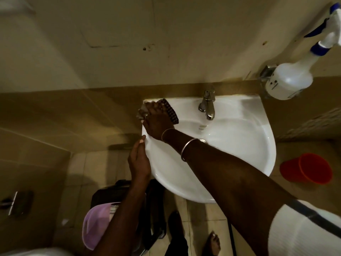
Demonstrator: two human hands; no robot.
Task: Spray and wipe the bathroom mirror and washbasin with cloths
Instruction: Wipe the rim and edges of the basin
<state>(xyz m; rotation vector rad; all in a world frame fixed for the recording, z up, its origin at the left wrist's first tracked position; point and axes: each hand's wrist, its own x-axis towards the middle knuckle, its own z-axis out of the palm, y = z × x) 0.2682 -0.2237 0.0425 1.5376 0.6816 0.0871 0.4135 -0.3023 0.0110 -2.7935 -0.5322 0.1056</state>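
- The right hand (156, 124) presses a dark patterned cloth (170, 112) on the back left corner of the white ceramic washbasin (239, 163); its fingers are bent over the cloth and hold it.
- The left hand (138, 161) touches the left edge of the washbasin; how its fingers lie under the rim, I cannot tell.
- The chrome tap (207, 106) stands at the back edge, apart from the cloth.
- The bowl to the right of the forearm is free.
- A white plastic spray bottle (289, 78) hangs on the wall beyond the back right corner.
- A lilac cloth (94, 226) lies low at the left.
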